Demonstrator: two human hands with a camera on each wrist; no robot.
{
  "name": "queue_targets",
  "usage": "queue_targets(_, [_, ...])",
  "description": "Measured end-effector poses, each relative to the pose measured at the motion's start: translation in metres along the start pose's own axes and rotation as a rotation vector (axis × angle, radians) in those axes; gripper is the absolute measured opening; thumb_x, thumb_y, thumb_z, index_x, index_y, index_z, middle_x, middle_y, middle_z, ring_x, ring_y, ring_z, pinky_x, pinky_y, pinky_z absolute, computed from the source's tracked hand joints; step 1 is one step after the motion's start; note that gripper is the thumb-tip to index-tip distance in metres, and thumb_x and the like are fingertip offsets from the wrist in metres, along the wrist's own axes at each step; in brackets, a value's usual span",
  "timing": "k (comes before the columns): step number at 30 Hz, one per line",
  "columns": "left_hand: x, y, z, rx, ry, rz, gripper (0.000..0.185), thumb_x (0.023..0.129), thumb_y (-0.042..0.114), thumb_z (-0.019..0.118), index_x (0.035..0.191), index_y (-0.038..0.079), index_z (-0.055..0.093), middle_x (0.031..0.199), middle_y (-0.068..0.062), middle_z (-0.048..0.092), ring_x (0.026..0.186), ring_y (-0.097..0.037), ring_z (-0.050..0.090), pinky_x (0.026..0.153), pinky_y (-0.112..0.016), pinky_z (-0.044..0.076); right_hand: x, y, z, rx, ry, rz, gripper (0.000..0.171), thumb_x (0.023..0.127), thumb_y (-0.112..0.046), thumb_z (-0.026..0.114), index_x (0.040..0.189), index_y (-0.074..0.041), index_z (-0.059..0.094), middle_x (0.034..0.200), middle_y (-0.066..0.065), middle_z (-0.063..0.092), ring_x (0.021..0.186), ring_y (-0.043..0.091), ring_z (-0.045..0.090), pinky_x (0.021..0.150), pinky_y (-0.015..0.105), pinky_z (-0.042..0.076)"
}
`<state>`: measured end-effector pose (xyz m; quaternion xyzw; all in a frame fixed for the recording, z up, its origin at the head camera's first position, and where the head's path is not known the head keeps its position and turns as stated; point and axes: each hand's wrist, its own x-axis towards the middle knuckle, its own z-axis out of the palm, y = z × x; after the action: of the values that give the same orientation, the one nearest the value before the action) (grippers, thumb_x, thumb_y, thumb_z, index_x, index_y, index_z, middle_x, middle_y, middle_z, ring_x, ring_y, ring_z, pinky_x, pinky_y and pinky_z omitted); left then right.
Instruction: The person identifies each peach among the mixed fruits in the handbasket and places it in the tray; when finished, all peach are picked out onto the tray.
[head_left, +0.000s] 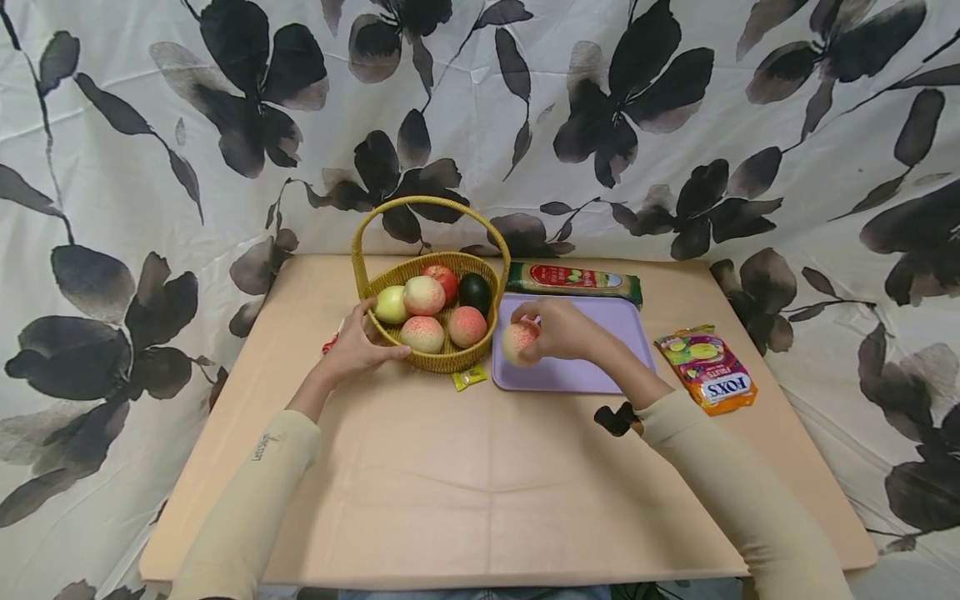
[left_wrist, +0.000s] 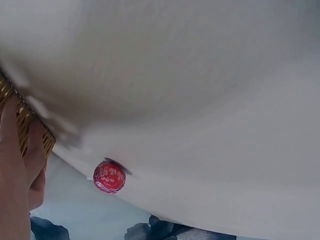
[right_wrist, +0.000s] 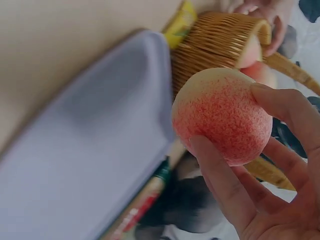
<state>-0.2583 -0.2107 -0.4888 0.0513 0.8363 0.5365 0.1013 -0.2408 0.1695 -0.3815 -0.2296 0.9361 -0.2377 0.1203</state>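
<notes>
A peach (head_left: 517, 342) is gripped in the right hand (head_left: 558, 331) over the purple tray (head_left: 600, 371); the basket (head_left: 442, 360) rim is clasped by the left hand (head_left: 358, 346) on the table (head_left: 450, 492).

- The basket (head_left: 442, 360) is woven wicker, ribbed and rough, with a slight sheen.
- The peach (right_wrist: 222, 115) beside the basket has a matt, finely pitted, foam-like skin.
- The tray (head_left: 570, 371) right of the basket looks like smooth matt plastic.
- The table covering (head_left: 480, 492) under the basket is matt and creased.
- The candy bag (head_left: 708, 371) beyond the tray is glossy plastic film.
</notes>
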Motion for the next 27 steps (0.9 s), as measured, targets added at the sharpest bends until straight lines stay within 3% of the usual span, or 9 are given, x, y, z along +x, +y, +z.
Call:
queue_targets(11, [0.002,-0.002,0.001,-0.008,-0.003,-0.015,0.132,0.077,0.04,0.094,0.165,0.013,0.0,0.17,-0.021,0.0,0.16,-0.035,0.02,0.129,-0.051,0.024,0.003,0.027,0.042,0.027,-0.023,0.028,0.052,0.074,-0.021,0.09,0.122,-0.014,0.073,0.121,0.018,0.07,0.1,0.028,0.062,0.084,0.038,0.054])
queue_targets(18, [-0.004,0.008,0.001,-0.057,-0.027,-0.024,0.13,0.08,0.032,0.093,0.165,0.012,-0.003,0.171,-0.02,-0.004,0.16,-0.035,0.019,0.129,-0.05,0.025,0.008,0.024,0.054,0.065,-0.008,0.011,0.053,0.073,-0.019,0.089,0.123,-0.012,0.072,0.122,0.019,0.069,0.1,0.028,0.064,0.083,0.038,0.055])
queue_targets(24, [0.002,-0.003,0.002,-0.059,-0.014,-0.008,0.13,0.079,0.033,0.093,0.166,0.014,-0.003,0.172,-0.017,-0.002,0.16,-0.033,0.023,0.128,-0.049,0.028,0.014,0.025,0.06,0.079,-0.016,0.03,0.055,0.074,-0.018,0.087,0.126,-0.013,0.069,0.125,0.02,0.066,0.102,0.029,0.063,0.082,0.037,0.055])
queue_targets(27, [0.002,-0.001,0.001,-0.07,-0.02,-0.015,0.129,0.08,0.029,0.093,0.165,0.013,-0.002,0.172,-0.017,-0.001,0.16,-0.034,0.022,0.128,-0.05,0.027,0.015,0.025,0.061,0.083,-0.026,0.036,0.056,0.075,-0.017,0.087,0.128,-0.013,0.069,0.126,0.021,0.065,0.106,0.031,0.063,0.084,0.039,0.056])
